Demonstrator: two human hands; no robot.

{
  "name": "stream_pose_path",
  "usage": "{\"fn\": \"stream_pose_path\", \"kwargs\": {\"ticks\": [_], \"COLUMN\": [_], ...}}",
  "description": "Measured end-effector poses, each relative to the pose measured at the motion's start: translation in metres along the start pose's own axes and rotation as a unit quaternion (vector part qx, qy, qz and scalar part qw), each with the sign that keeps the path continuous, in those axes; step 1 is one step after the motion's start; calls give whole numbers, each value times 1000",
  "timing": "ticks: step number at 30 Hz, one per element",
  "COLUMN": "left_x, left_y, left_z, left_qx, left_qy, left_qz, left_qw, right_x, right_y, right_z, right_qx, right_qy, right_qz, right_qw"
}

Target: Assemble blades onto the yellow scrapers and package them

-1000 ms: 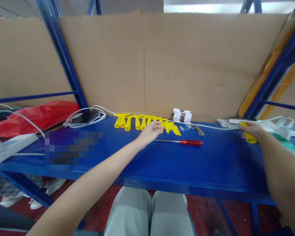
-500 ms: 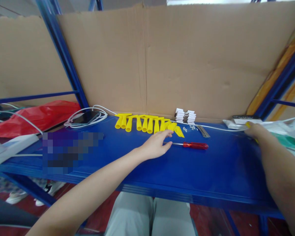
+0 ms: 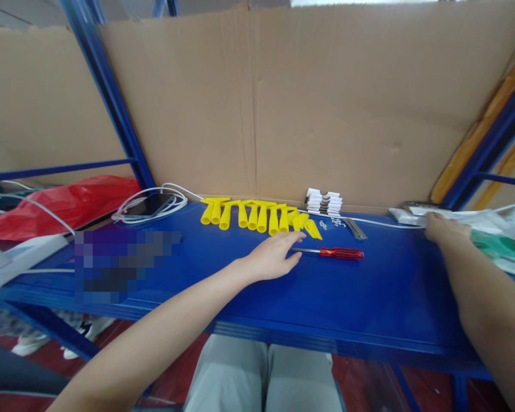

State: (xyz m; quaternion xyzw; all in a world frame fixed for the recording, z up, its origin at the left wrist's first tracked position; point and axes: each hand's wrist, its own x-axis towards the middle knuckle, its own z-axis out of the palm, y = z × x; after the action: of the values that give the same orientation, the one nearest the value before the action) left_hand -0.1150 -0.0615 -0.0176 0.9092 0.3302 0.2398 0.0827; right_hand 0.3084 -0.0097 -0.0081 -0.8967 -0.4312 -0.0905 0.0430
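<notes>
My left hand [image 3: 274,257] lies palm down over the blue tabletop, fingers stretched out and thumb apart, holding nothing. Its fingertips are close to the shaft of a red-handled screwdriver [image 3: 342,253]. Just beyond it, several yellow T-shaped plastic handles [image 3: 252,217] stand in a row, with flat yellow pieces [image 3: 312,229] at the row's right end. At the right, my right hand [image 3: 446,229] is beside clear plastic bags [image 3: 508,220]. Its fingers are partly hidden, and I cannot make out anything in them.
A stack of white pieces [image 3: 324,203] stands near the cardboard wall [image 3: 326,103]. Small metal screws [image 3: 323,225] and flat metal strips [image 3: 355,229] lie in front. Coiled white cable [image 3: 122,213], a phone [image 3: 152,206] and a red bag [image 3: 90,197] are at the left.
The yellow thing seen at my right hand earlier no longer shows, and that hand has shifted slightly. My left hand has dropped very slightly toward me.
</notes>
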Motion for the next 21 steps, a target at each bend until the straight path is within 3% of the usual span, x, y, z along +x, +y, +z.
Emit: {"fn": "stream_pose_path", "kwargs": {"ticks": [7, 15, 21], "left_x": [0, -1, -1], "left_y": [3, 4, 3], "left_z": [-1, 0, -1], "left_qx": [-4, -9, -4], "left_qy": [-6, -10, -17], "left_qz": [-4, 5, 7], "left_qw": [1000, 1000, 1000], "right_x": [10, 18, 17], "right_y": [6, 12, 7], "right_z": [13, 17, 14], "right_qx": [11, 51, 48], "right_qy": [58, 43, 47], "right_qz": [-24, -44, -23], "right_qw": [998, 997, 998]}}
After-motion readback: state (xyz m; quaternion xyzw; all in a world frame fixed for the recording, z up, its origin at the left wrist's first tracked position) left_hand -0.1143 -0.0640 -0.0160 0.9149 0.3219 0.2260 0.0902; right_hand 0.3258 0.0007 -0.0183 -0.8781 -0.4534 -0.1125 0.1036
